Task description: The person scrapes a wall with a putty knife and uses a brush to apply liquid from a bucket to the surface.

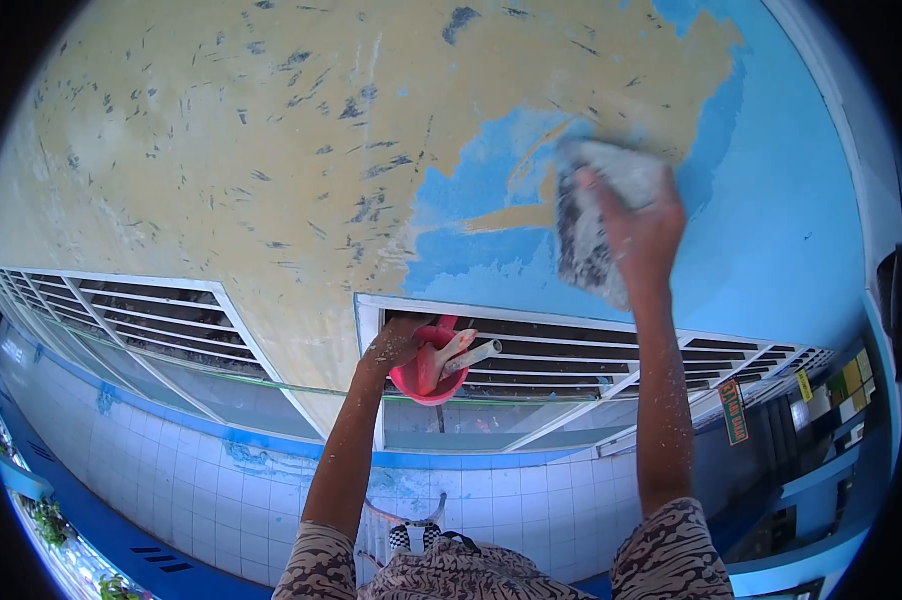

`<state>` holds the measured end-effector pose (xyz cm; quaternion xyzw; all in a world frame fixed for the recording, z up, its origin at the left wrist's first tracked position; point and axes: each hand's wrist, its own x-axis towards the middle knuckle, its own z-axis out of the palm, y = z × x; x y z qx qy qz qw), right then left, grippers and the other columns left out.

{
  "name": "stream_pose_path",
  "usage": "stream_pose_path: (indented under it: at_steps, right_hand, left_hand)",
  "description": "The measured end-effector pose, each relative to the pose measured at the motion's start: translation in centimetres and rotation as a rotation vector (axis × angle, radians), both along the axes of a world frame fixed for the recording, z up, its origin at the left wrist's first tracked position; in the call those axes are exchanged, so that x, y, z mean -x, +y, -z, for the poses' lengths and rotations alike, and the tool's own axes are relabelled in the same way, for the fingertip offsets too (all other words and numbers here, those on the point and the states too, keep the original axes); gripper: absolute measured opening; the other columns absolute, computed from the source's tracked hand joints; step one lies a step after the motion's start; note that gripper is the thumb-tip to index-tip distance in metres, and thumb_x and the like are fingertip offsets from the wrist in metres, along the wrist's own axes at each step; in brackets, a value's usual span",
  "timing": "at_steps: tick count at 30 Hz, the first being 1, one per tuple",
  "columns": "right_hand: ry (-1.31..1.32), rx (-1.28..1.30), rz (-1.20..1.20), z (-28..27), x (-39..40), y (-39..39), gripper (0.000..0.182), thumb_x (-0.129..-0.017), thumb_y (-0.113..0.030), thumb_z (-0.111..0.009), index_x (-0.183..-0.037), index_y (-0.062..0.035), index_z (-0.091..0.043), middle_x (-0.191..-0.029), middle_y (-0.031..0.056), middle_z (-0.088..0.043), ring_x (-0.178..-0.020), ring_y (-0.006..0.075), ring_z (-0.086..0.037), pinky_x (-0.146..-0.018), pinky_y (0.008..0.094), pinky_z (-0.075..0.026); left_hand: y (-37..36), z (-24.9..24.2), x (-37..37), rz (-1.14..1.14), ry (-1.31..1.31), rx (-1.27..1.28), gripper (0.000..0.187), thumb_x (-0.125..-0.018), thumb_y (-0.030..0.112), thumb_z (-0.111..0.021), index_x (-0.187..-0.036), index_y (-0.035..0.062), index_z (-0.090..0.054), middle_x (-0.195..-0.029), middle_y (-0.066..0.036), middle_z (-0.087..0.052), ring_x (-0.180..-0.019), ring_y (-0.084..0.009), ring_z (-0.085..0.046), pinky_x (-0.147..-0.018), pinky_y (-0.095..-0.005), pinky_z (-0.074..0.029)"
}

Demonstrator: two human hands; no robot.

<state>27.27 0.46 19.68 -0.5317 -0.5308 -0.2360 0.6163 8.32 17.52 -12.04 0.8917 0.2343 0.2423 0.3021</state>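
Note:
My right hand (649, 225) is pressed close to the upper wall and grips a dusty, dark-and-white sheet (583, 235) that looks like sandpaper. Motion blurs the sheet, and it lies against the blue part of the wall (771, 210). My left hand (396, 342) is at the top corner of the barred window, closed at the left rim of a pink plastic dipper (439, 391). Shadow partly hides its fingers. Inside the dipper stand a pale-handled tool (456, 350) and a whitish tube-like handle (474, 357). Pale specks dot both forearms.
Yellowish bare patches (221, 150) with dark scuffs cover the left wall. Barred windows (171, 315) run beneath. Far below is a white tiled floor (201, 490) with a blue railing (121, 540). My checkered shoes (416, 537) show at the bottom, and a hanging sign (734, 410) is at right.

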Motion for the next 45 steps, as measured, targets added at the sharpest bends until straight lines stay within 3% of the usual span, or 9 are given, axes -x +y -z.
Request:
stream_pose_path:
  at_steps: [4, 7, 11, 15, 22, 26, 28, 40, 45]
  right_hand:
    - [-0.346, 0.362, 0.376, -0.1, 0.7, -0.9, 0.043, -0.077, -0.022, -0.084, -0.105, 0.0038, -0.063, -0.090, 0.0158, -0.073, -0.083, 0.0209, -0.072, -0.072, 0.0346, -0.056]
    - [0.172, 0.086, -0.084, -1.4, 1.2, -1.0, 0.058, -0.073, -0.040, -0.084, -0.105, 0.0029, -0.062, -0.086, 0.0218, -0.071, -0.082, 0.0345, -0.072, -0.076, 0.0398, -0.056]
    - [-0.386, 0.302, 0.364, 2.9, 0.8, 0.2, 0.041, -0.074, -0.025, -0.085, -0.102, -0.0017, -0.065, -0.090, 0.0155, -0.073, -0.080, 0.0216, -0.072, -0.072, 0.0314, -0.056]
    - [0.056, 0.079, 0.018, -1.5, 0.6, -0.9, 0.041, -0.074, -0.029, -0.085, -0.097, -0.0013, -0.066, -0.090, 0.0137, -0.073, -0.079, 0.0211, -0.072, -0.072, 0.0312, -0.056]
    - [-0.349, 0.344, 0.403, 2.2, -0.1, -0.9, 0.041, -0.076, -0.027, -0.084, -0.101, -0.0023, -0.063, -0.087, 0.0158, -0.072, -0.079, 0.0228, -0.072, -0.073, 0.0346, -0.056]
    - [0.333, 0.064, -0.167, 0.8, 1.4, -1.1, 0.039, -0.075, -0.024, -0.085, -0.098, -0.0008, -0.063, -0.088, 0.0175, -0.073, -0.080, 0.0232, -0.073, -0.072, 0.0334, -0.056]
    - [-0.273, 0.041, 0.101, 4.4, 0.6, 0.5, 0.042, -0.074, -0.026, -0.085, -0.099, -0.0006, -0.063, -0.086, 0.0146, -0.073, -0.074, 0.0201, -0.073, -0.064, 0.0325, -0.057]
    - [-0.366, 0.378, 0.367, 5.2, 3.3, 0.7, 0.036, -0.073, -0.015, -0.084, -0.100, -0.0026, -0.064, -0.087, 0.0163, -0.072, -0.076, 0.0224, -0.073, -0.069, 0.0351, -0.056]
    - [0.169, -0.028, -0.126, 2.9, 3.1, 1.9, 0.052, -0.075, -0.036, -0.083, -0.100, 0.0030, -0.060, -0.086, 0.0219, -0.071, -0.080, 0.0342, -0.072, -0.069, 0.0383, -0.056]
  left_hand:
    - [-0.6, -0.2, 0.2, -0.013, 0.020, -0.019, 0.055, -0.076, 0.001, -0.068, -0.129, 0.0106, -0.060, -0.128, -0.021, -0.060, -0.120, -0.0388, -0.056, -0.101, -0.0429, -0.047]
    - [-0.5, 0.0, 0.3, -0.019, 0.035, 0.018, 0.053, -0.077, 0.002, -0.067, -0.130, 0.0110, -0.059, -0.128, -0.020, -0.060, -0.120, -0.0391, -0.056, -0.101, -0.0431, -0.047]
    - [-0.3, 0.2, 0.3, 0.013, 0.003, -0.022, 0.054, -0.078, 0.002, -0.065, -0.130, 0.0115, -0.059, -0.127, -0.020, -0.061, -0.118, -0.0392, -0.057, -0.099, -0.0432, -0.048]
    - [-0.3, 0.4, 0.3, -0.020, 0.059, 0.049, 0.055, -0.077, 0.001, -0.066, -0.131, 0.0117, -0.059, -0.124, -0.021, -0.063, -0.115, -0.0389, -0.059, -0.098, -0.0432, -0.049]
    - [-0.6, -0.7, 0.3, 0.002, 0.086, 0.045, 0.056, -0.076, 0.004, -0.068, -0.131, 0.0104, -0.059, -0.126, -0.023, -0.061, -0.117, -0.0392, -0.058, -0.099, -0.0436, -0.048]
    - [0.0, 0.6, 0.3, 0.000, 0.075, -0.088, 0.057, -0.076, 0.005, -0.068, -0.133, 0.0104, -0.058, -0.131, -0.023, -0.058, -0.120, -0.0386, -0.056, -0.100, -0.0433, -0.047]
    - [-0.3, 0.1, 0.3, 0.002, 0.065, -0.029, 0.057, -0.077, 0.005, -0.068, -0.132, 0.0100, -0.058, -0.130, -0.022, -0.058, -0.120, -0.0386, -0.056, -0.101, -0.0434, -0.047]
    - [-0.1, 1.5, 0.0, -0.008, 0.029, -0.118, 0.056, -0.076, 0.002, -0.068, -0.130, 0.0099, -0.059, -0.128, -0.021, -0.060, -0.123, -0.0393, -0.053, -0.104, -0.0445, -0.044]
    - [0.1, 1.0, 0.3, -0.015, 0.044, 0.018, 0.057, -0.075, 0.002, -0.070, -0.130, 0.0099, -0.059, -0.131, -0.020, -0.058, -0.124, -0.0385, -0.053, -0.105, -0.0447, -0.043]
